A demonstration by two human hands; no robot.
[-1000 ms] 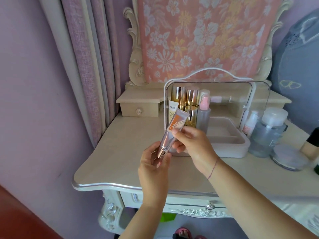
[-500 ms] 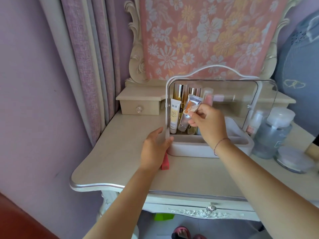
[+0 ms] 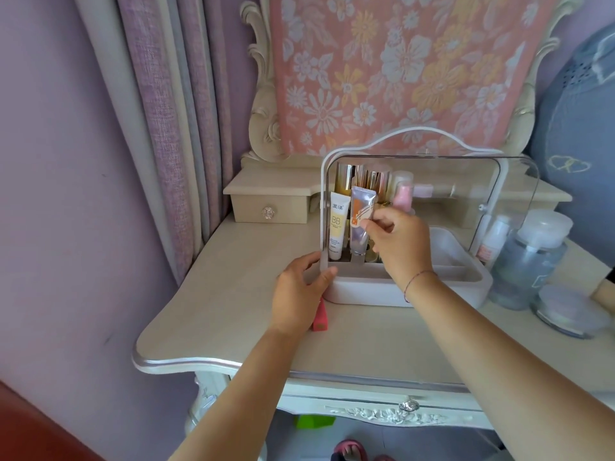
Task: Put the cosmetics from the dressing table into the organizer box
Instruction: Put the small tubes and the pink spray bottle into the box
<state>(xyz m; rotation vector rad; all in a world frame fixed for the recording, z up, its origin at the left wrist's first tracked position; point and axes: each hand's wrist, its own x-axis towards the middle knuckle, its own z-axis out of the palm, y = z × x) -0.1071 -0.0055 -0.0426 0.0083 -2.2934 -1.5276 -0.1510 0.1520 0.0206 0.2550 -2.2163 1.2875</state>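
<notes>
A white organizer box (image 3: 366, 294) with a clear raised lid and a handle stands on the dressing table (image 3: 233, 294). My right hand (image 3: 396, 247) pinches a silver and orange tube (image 3: 361, 224), which stands cap down inside the box beside a white BB cream tube (image 3: 337, 231). Gold bottles (image 3: 359, 179) and a pink-capped bottle (image 3: 402, 197) stand behind them. My left hand (image 3: 299, 294) rests against the box's front left corner, fingers apart. A red lipstick (image 3: 320, 316) lies on the table partly under that hand.
To the right of the box stand a large clear bottle (image 3: 529, 264), a small white and pink bottle (image 3: 492, 237) and a round jar (image 3: 562, 309). A small drawer (image 3: 269, 207) sits at the back left. Curtains hang at the left.
My right hand has carried the silver tube from in front of the box into it and stood it upright. My left hand let go of the tube and moved to the box's corner.
</notes>
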